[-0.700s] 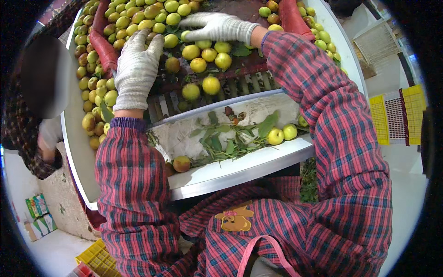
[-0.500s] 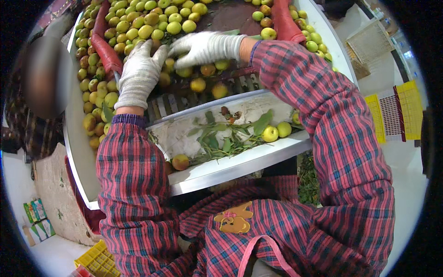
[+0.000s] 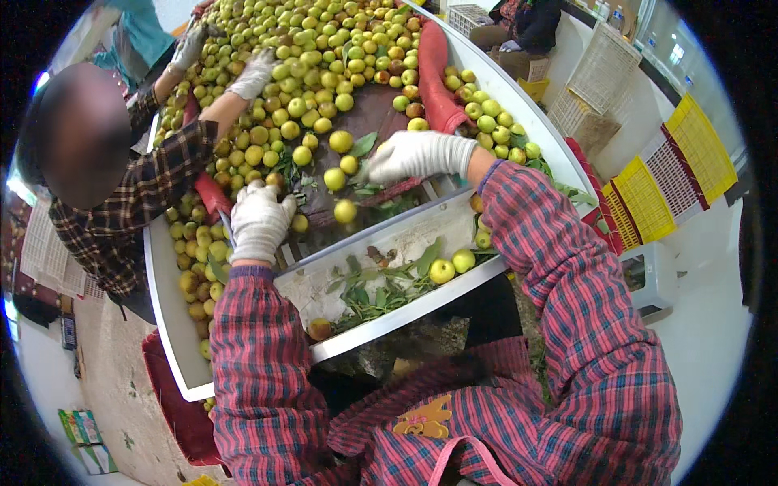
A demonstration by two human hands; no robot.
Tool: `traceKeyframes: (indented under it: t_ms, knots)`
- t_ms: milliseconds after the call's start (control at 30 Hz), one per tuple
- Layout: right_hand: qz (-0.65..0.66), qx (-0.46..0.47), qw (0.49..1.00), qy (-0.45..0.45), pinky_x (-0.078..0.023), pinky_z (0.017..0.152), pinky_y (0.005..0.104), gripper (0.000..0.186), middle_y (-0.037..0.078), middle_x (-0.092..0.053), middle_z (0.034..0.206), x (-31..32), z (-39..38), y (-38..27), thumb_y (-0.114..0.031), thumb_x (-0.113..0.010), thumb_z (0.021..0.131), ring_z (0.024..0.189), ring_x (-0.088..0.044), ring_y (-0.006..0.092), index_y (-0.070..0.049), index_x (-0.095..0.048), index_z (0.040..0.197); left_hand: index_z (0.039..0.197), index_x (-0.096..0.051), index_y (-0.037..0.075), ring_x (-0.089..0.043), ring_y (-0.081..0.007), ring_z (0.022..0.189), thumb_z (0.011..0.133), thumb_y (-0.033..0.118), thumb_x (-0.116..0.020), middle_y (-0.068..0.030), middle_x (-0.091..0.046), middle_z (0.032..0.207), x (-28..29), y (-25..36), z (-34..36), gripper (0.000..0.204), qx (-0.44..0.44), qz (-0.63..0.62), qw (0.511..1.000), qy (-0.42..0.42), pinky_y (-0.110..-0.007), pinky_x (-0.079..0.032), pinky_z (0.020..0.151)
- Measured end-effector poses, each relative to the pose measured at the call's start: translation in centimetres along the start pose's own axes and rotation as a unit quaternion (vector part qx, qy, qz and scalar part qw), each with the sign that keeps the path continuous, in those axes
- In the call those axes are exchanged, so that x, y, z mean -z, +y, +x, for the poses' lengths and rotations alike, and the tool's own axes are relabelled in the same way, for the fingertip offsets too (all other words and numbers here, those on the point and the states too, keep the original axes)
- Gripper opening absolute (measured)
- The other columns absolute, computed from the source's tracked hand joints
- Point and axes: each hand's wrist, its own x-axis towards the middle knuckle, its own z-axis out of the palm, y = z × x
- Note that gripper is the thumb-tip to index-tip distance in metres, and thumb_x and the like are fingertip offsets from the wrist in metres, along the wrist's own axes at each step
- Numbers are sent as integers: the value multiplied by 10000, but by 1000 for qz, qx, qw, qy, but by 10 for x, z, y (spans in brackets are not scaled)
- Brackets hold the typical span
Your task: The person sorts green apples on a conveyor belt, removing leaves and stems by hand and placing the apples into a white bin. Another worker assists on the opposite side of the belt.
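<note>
Both of my hands wear white knit gloves over a sorting table heaped with small yellow-green fruits [image 3: 324, 81]. My left hand [image 3: 261, 221] rests palm down at the left side of the chute, fingers loosely curled, beside a fruit [image 3: 301, 223]. Stretched flat across the middle, my right hand [image 3: 417, 155] lies on the dark belt [image 3: 373, 105] next to loose fruits [image 3: 335, 178] and leaves. I cannot see anything gripped in either hand. One fruit [image 3: 345, 211] sits at the belt's lip above the white trough [image 3: 405, 235].
The trough holds green leaves [image 3: 373, 292], two fruits [image 3: 452, 266] and a brownish one [image 3: 320, 328]. Red padded rails [image 3: 438, 77] edge the belt. A person in a dark checked shirt [image 3: 138, 202] works at the left, gloved hand [image 3: 253, 74] on the fruit. Yellow and white crates [image 3: 673, 174] stand right.
The view has tilted so more of the fruit pile shows. My right hand has slid down and right along the belt; my left hand has dropped lower at the chute's left side.
</note>
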Motion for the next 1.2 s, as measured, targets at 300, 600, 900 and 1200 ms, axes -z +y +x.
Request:
traceKeyframes:
  t_ms: [300,600,900,1200]
  knots:
    - [-242,-310,918,46,-387,872,502,385,76,-693,927,-13,10,-15,-397,-386,841,910,-651,266,-165,-673,950,1147,-620,53,-571,-325,1069,822,339,-626,-166,-612,1141,28,17,-35,433,37,-114,992,-29,-404,-446,932]
    - [-105,-312,897,295,-479,861,424,408,154,-642,1071,23,-1,-6,-378,-528,820,988,-610,332,-121,-622,1123,1394,-365,-3,-320,-369,1336,742,411,-699,-244,-362,1427,-2,-5,-20,841,99,-118,988,1,-380,-261,1115]
    - [-83,-264,957,89,-388,1024,377,742,228,-526,1278,-6,19,-28,-409,-600,766,1194,-500,338,-28,-409,1373,1406,-335,-12,-372,-366,1314,713,460,-721,-262,-384,1408,-8,-7,-11,923,88,-157,983,-46,-368,-311,1088]
    - [-83,-277,910,297,-402,1014,375,574,184,-542,1273,16,15,-11,-395,-585,782,1185,-518,316,-87,-525,1263,1372,-373,-49,-337,-359,1331,762,480,-671,-252,-387,1407,-12,-13,-9,861,80,-154,985,6,-381,-296,1095]
